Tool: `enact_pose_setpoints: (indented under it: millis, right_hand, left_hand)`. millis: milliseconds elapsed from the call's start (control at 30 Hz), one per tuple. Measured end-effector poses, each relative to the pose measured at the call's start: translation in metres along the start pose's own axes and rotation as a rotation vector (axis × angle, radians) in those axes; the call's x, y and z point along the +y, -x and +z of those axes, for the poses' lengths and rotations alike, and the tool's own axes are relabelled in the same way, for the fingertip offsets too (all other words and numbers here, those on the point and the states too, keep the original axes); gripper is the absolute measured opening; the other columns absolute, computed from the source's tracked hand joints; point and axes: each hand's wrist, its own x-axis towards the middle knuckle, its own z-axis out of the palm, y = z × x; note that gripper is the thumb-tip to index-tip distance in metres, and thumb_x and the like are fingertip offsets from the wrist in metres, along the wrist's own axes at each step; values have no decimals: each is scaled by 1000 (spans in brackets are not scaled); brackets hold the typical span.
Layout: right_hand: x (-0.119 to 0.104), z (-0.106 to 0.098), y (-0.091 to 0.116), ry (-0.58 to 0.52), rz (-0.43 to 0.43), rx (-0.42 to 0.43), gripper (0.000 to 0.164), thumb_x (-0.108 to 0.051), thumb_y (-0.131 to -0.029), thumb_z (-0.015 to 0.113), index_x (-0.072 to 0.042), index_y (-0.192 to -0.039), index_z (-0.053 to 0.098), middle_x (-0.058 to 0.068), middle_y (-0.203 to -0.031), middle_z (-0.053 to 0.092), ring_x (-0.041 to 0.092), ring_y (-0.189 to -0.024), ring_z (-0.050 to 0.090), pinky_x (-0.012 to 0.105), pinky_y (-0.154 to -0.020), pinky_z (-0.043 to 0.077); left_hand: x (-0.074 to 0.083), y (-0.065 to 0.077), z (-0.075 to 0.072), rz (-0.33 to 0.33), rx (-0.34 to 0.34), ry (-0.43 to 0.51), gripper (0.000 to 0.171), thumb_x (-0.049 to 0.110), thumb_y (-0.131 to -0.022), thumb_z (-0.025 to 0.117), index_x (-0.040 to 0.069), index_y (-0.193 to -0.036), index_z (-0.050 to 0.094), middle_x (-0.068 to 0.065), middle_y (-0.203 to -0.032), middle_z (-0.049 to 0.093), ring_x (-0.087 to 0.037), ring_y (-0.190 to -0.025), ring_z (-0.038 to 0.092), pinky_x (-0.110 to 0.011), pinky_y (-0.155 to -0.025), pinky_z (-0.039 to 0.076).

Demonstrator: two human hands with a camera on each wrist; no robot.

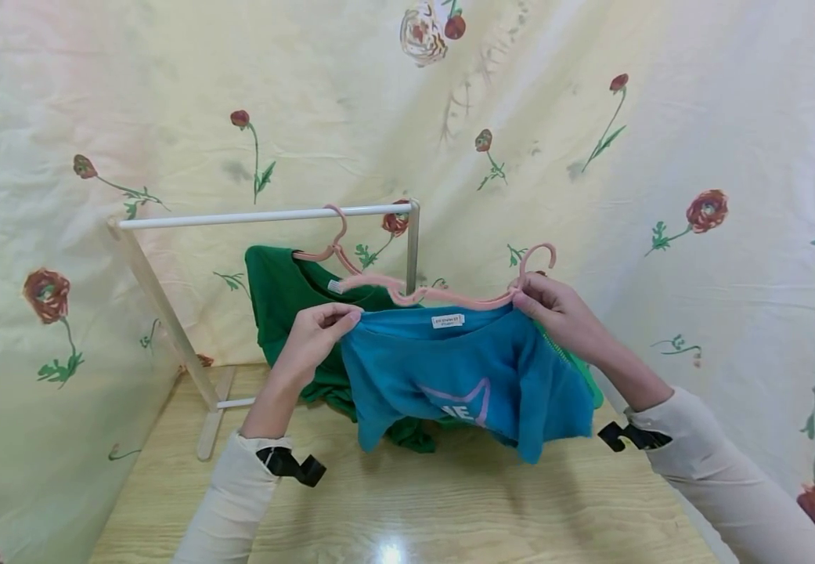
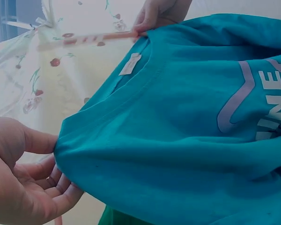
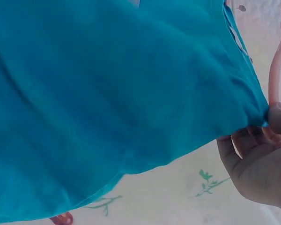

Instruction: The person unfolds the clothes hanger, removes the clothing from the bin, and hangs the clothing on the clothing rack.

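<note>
A blue short-sleeved T-shirt (image 1: pixel 407 368) with a purple star outline and white lettering hangs spread between both hands. At one shoulder end of its neckline, my left hand (image 1: pixel 311 337) pinches the cloth between thumb and fingers; the left wrist view shows the other fingers bent beneath the cloth. My right hand (image 1: pixel 562 313) pinches the opposite end together with a pink hanger (image 1: pixel 442 295), just below the hook. The hanger's long arm reaches left behind the neckline, above the white collar label (image 1: pixel 447 320). Its other arm is hidden behind the shirt and hand.
Behind the shirt, a green garment (image 1: pixel 276 290) hangs on another pink hanger (image 1: pixel 337 227) from a white-railed rack (image 1: pixel 238 218). Brighter green cloth (image 1: pixel 586 376) shows past the shirt's right side. The wooden table (image 1: pixel 351 509) meets flowered curtains (image 1: pixel 555 117) behind.
</note>
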Motion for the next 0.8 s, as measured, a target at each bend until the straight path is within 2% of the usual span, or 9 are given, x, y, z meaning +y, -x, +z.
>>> enact_pose_setpoints:
  millis: [167, 300, 500, 800]
  right_hand:
    - [-10, -7, 0, 187, -52, 0, 9, -7, -103, 57, -1, -104, 64, 8, -84, 57, 18, -76, 49, 21, -64, 41]
    - [-20, -11, 0, 329, -78, 23, 4, -5, -101, 61, -2, -100, 64, 7, -81, 61, 19, -73, 50, 20, -62, 41]
    - [-26, -14, 0, 453, -65, 43, 5, -5, -99, 64, 0, -100, 63, 8, -78, 62, 18, -68, 47, 22, -58, 37]
    - [-37, -8, -3, 628, -127, 116, 6, -4, -95, 69, 0, -96, 66, 13, -78, 69, 21, -60, 56, 28, -56, 43]
  left_hand:
    - [2, -2, -6, -5, 0, -16, 31, 20, -104, 60, -5, -121, 67, -2, -101, 65, -19, -94, 54, -24, -83, 50]
    - [7, -2, -9, 17, -5, -19, 31, 18, -104, 60, -5, -123, 67, -8, -109, 67, -18, -99, 57, -20, -83, 52]
    - [11, 1, -12, 30, -9, -27, 31, 17, -104, 59, -6, -124, 67, -14, -114, 67, -18, -100, 57, -18, -83, 52]
    - [12, 2, -14, 53, 11, 6, 31, 16, -105, 58, -7, -123, 67, -5, -107, 66, -17, -99, 56, -18, -83, 51]
